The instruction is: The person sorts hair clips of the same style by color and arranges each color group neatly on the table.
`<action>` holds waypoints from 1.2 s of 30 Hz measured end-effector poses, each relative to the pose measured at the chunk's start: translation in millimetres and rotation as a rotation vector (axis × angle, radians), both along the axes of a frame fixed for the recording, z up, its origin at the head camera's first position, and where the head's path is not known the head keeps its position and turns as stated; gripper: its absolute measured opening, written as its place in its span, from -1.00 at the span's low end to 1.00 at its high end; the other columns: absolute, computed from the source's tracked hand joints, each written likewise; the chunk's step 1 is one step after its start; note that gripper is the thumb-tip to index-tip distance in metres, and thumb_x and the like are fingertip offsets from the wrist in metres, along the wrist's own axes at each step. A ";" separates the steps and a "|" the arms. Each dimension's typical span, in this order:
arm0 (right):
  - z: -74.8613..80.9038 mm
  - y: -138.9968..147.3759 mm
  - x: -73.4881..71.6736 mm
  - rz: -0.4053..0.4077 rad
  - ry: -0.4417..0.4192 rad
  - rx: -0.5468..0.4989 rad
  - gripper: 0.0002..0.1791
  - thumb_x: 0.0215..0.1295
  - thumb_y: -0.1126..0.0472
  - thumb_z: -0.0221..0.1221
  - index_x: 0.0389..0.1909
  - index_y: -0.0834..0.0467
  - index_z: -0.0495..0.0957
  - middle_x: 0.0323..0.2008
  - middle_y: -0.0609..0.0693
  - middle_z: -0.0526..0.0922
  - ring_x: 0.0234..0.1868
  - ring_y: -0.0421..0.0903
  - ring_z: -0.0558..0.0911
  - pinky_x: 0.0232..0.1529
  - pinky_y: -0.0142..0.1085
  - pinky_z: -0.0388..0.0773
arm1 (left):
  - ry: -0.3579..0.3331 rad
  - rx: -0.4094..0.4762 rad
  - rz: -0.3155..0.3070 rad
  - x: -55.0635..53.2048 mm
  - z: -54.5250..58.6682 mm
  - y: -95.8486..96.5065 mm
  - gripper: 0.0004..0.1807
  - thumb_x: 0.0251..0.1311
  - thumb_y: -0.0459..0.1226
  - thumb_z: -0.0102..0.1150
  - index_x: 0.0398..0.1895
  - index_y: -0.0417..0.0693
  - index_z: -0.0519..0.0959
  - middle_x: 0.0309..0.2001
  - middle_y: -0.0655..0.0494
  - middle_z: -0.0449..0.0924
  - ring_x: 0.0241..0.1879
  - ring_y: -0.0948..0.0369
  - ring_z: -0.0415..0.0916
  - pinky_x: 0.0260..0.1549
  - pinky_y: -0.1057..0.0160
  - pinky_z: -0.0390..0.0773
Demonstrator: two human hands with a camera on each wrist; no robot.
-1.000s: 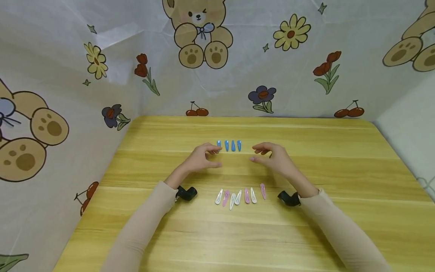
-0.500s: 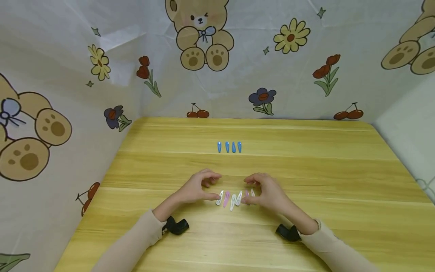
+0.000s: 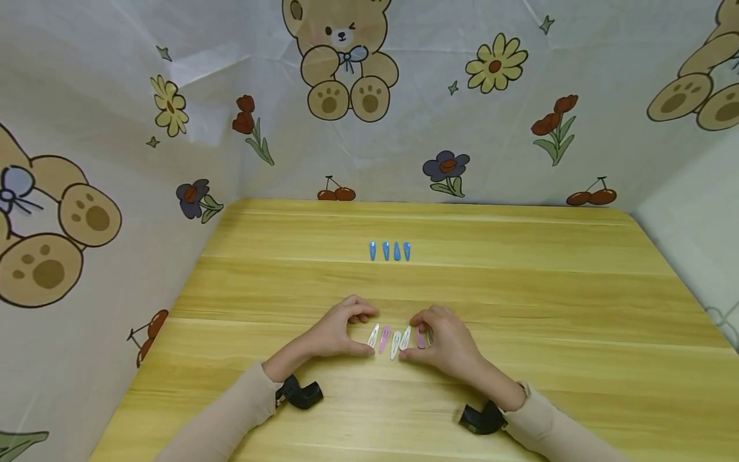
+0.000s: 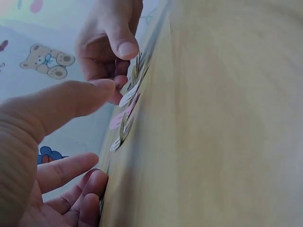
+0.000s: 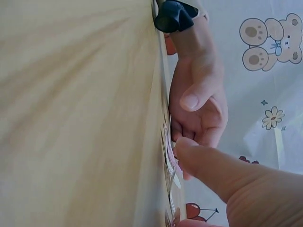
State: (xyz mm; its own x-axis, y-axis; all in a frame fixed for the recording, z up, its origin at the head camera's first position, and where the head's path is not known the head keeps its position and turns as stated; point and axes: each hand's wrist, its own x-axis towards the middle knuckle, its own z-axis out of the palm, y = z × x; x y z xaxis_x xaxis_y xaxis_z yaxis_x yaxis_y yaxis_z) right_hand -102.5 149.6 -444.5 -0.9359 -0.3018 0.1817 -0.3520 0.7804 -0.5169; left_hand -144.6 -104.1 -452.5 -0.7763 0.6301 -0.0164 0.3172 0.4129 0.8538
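Note:
A row of white and pink hair clips lies on the wooden table, partly covered by my right hand. My left hand (image 3: 340,327) has its thumb and fingers spread apart around the leftmost white hair clip (image 3: 373,335); nothing is held in it. Beside that clip is a pink hair clip (image 3: 384,339), then a white hair clip (image 3: 395,345). My right hand (image 3: 450,343) has its thumb and index fingertip at the two ends of another white hair clip (image 3: 406,337); whether they pinch it is unclear. Under its fingers shows a second pink hair clip (image 3: 420,338).
Several blue hair clips (image 3: 396,251) stand in a neat row farther back on the table (image 3: 519,276). Patterned cloth (image 3: 398,141) rises behind the table and on its left. Black wrist cameras (image 3: 304,393) sit below both wrists.
Both hands have come back from beside the blue clips to the white and pink row. In the last half second, the right hand has shifted left and its fingers have drawn nearer a white clip.

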 end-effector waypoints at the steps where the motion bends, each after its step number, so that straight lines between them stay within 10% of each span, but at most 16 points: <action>1: -0.5 -0.4 0.0 0.000 0.007 0.008 -0.39 -0.32 -0.16 0.58 -0.24 0.11 0.67 -0.43 -0.20 0.50 -0.34 -0.25 0.40 -0.32 -0.38 0.38 | 0.005 -0.005 -0.001 0.3 -0.6 0.3 -0.27 -0.11 -0.22 0.54 0.22 -0.16 0.51 0.07 0.09 0.42 0.00 0.19 0.39 0.06 0.25 0.40; 29: -6.3 -3.5 -0.2 0.046 0.099 0.023 -0.46 -0.29 0.00 0.61 -0.25 0.12 0.64 -0.43 -0.16 0.47 -0.35 -0.26 0.34 -0.30 -0.35 0.32 | 0.169 -0.064 -0.010 4.3 -7.3 2.8 -0.49 -0.09 -0.20 0.55 0.01 -0.05 0.65 -0.09 0.17 0.38 -0.06 0.21 0.36 0.02 0.21 0.41; 36: 8.2 -2.9 -1.7 0.098 -0.035 -0.092 -0.48 -0.17 0.14 0.56 -0.15 0.17 0.60 -0.37 -0.13 0.58 -0.31 -0.20 0.44 -0.27 -0.38 0.40 | 0.137 -0.061 0.001 -0.3 -4.8 2.4 -0.52 -0.07 -0.21 0.54 -0.02 -0.06 0.65 -0.10 0.20 0.43 -0.08 0.25 0.40 -0.01 0.26 0.44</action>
